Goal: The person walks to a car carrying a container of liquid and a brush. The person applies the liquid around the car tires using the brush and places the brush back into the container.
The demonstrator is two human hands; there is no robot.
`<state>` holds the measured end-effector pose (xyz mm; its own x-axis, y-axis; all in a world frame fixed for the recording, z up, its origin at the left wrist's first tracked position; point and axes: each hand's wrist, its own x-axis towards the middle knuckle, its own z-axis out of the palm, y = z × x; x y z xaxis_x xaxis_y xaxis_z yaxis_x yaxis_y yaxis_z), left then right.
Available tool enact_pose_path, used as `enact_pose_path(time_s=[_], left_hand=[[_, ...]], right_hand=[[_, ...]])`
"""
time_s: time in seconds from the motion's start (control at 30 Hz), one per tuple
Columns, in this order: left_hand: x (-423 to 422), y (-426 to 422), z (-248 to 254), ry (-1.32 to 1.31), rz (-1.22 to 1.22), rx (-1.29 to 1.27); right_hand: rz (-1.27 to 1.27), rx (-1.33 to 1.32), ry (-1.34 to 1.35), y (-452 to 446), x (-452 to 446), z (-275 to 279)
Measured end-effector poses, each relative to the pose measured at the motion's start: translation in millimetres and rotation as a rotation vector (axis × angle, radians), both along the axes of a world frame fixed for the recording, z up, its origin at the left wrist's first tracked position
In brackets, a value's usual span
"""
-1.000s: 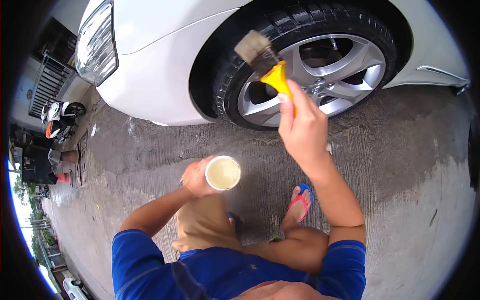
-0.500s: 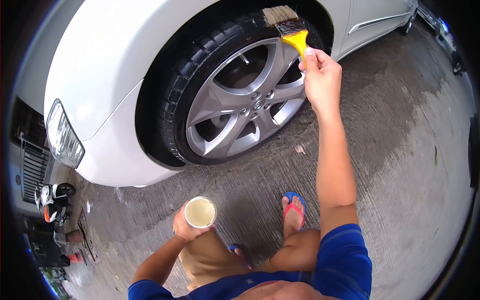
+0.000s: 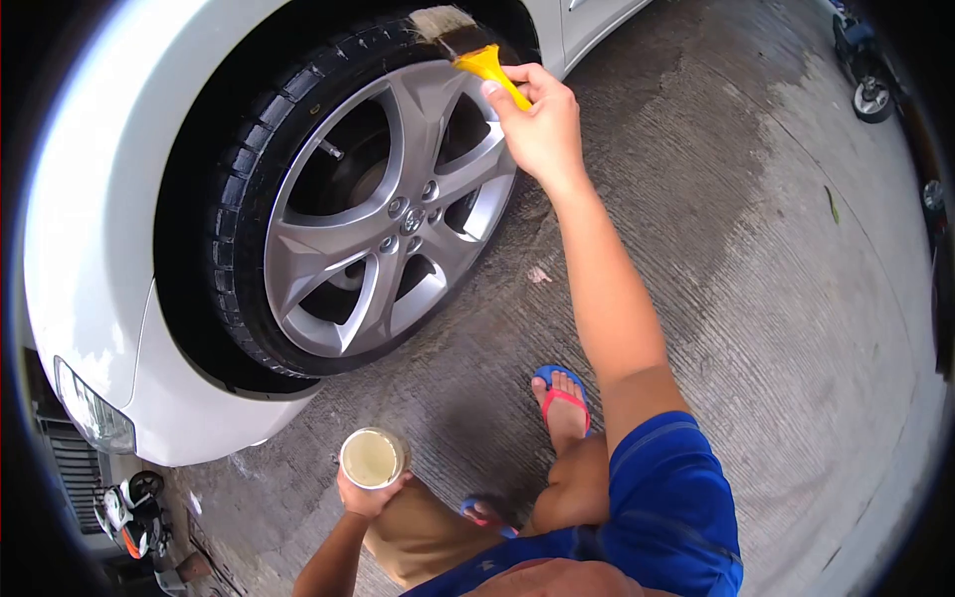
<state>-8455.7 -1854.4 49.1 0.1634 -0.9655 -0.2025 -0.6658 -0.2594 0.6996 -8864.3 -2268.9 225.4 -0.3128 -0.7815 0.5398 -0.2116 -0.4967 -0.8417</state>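
Note:
My right hand [image 3: 542, 119] grips the yellow handle of a wide paintbrush [image 3: 479, 62]. The pale bristles lie over the upper part of the black tyre [image 3: 244, 189], close to the wheel arch; whether they press on the rubber I cannot tell. Inside the tyre is a silver spoked rim [image 3: 413, 221]. Low in the view, my left hand [image 3: 370, 495] is wrapped round a cup [image 3: 372, 459] of pale, cream-coloured liquid, held upright above my knee.
The white car's fender [image 3: 90, 229] and headlight [image 3: 95, 406] are at the left. Parked motorcycles stand at the lower left [image 3: 134, 512] and upper right [image 3: 867, 90]. My feet, in blue flip-flops [image 3: 563, 403], rest on grooved concrete [image 3: 696, 249].
The view has turned, so the wheel appears larger and further left. The brush has moved from in front of the rim to the tyre's upper part. Both hands keep their hold.

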Motion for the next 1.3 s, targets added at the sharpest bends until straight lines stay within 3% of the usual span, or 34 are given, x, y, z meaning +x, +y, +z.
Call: enact_pose_path(time_s=[0.13, 0.2, 0.3, 0.53, 0.6, 0.7, 0.87, 0.97, 1.07, 1.1, 1.2, 1.3], left_hand=[[4, 2, 1, -0.085, -0.042, 0.040], [4, 1, -1, -0.085, -0.056, 0.022], [10, 4, -9, -0.144, -0.072, 0.003], [0, -12, 9, -0.146, -0.131, -0.013], [-1, -15, 10, -0.174, -0.157, -0.022], [5, -8, -2, -0.241, -0.159, -0.032], [5, -10, 9, -0.223, -0.155, -0.016], [8, -8, 2, -0.250, -0.156, -0.087], [3, -9, 14, -0.214, -0.144, -0.104], [-2, -10, 26, -0.182, -0.081, 0.003], [6, -3, 13, -0.173, -0.098, -0.061], [2, -5, 16, -0.226, -0.146, -0.150]], right_hand=[[-0.127, 0.399, -0.141, -48, -67, -73], [-0.058, 0.671, -0.338, -42, -83, -94], [-0.136, 0.449, -0.331, -37, -73, -109], [0.059, 0.063, 0.021, 57, 12, -4], [0.148, 0.018, 0.034, 86, 41, 13], [0.224, -0.176, 0.302, 121, 76, 23], [0.618, -0.018, 0.671, 184, 133, -10], [0.617, -0.058, 0.536, 184, 139, -20], [0.409, -0.184, 0.348, 161, 121, -3], [0.396, -0.227, 0.342, 158, 123, -6], [0.442, -0.201, 0.363, 167, 134, -21], [0.593, -0.107, 0.565, 189, 160, -61]])
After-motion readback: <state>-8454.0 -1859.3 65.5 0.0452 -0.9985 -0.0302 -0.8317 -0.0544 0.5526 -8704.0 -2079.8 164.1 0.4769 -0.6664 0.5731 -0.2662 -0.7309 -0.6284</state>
